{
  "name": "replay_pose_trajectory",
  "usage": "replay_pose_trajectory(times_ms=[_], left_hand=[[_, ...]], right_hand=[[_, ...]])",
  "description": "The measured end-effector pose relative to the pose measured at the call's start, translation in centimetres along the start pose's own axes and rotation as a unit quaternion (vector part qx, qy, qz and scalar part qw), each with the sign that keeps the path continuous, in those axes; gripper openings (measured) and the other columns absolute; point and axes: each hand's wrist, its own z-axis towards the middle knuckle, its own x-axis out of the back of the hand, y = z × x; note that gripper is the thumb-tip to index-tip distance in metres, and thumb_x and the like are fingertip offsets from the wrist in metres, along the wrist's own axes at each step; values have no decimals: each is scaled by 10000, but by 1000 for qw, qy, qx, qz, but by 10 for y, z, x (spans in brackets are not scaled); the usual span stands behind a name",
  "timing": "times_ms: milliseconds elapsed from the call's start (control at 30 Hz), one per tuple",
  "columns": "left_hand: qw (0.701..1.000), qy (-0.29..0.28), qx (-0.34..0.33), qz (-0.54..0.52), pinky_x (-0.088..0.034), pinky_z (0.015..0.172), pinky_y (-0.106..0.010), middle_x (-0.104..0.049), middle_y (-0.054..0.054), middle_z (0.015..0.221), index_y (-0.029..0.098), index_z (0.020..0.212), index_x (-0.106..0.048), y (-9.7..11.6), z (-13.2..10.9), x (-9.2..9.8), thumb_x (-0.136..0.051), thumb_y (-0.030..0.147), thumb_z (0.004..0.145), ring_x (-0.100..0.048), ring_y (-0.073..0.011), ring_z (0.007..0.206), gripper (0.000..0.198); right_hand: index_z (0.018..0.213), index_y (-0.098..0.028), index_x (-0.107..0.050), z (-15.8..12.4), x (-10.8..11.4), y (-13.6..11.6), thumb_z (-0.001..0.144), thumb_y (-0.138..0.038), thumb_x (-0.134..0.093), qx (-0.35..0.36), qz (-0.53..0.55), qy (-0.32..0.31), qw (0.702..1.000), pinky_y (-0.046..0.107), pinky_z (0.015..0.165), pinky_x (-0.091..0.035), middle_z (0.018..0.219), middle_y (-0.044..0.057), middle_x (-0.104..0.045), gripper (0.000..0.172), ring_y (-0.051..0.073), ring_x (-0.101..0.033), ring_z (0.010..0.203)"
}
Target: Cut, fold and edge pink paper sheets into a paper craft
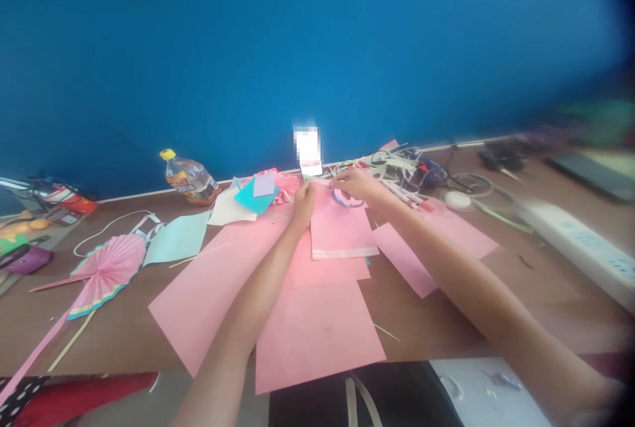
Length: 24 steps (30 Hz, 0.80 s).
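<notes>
Both my arms reach far across a brown table (496,308) covered with pink paper sheets (317,334). My left hand (303,201) pinches the far edge of a folded pink sheet (341,232). At the same far edge my right hand (353,182) has its fingers closed on something thin, just above a roll of tape (347,199). What it pinches is too small to tell.
A pink pleated paper fan (106,268) lies at the left, a plastic bottle (191,181) on its side near the blue wall. Teal and white papers (255,197) sit behind my left hand. Cables, pens and tools (421,176) crowd the right, with a white power strip (580,245).
</notes>
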Motion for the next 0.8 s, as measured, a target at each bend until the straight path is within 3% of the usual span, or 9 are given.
replay_pose_trajectory(times_ms=[433,600,800], left_hand=[[998,10,-42,40,-319,588,-235,-410,23,609,165,673,-483,1,-1,1,-489,472,867,-374,-105,606,363],[995,12,-64,78,-265,560,-238,-352,27,590,169,640,-460,0,-2,1,-463,404,887,-316,-105,583,341],[989,-1,-83,119,-254,574,-240,-341,25,593,168,606,-436,0,-3,0,-467,353,881,-320,-109,598,333]], right_hand=[[732,-158,-656,-2,0,-3,806,-295,-531,-2,-13,5,1000,223,420,-244,470,-17,-510,200,61,-321,391],[656,-151,-634,7,6,9,811,-331,-530,-2,-55,-40,998,235,429,-277,491,19,-557,259,71,-357,391],[627,-166,-604,8,24,12,786,-295,-546,-19,-83,-92,992,248,421,-278,527,30,-584,214,73,-345,383]])
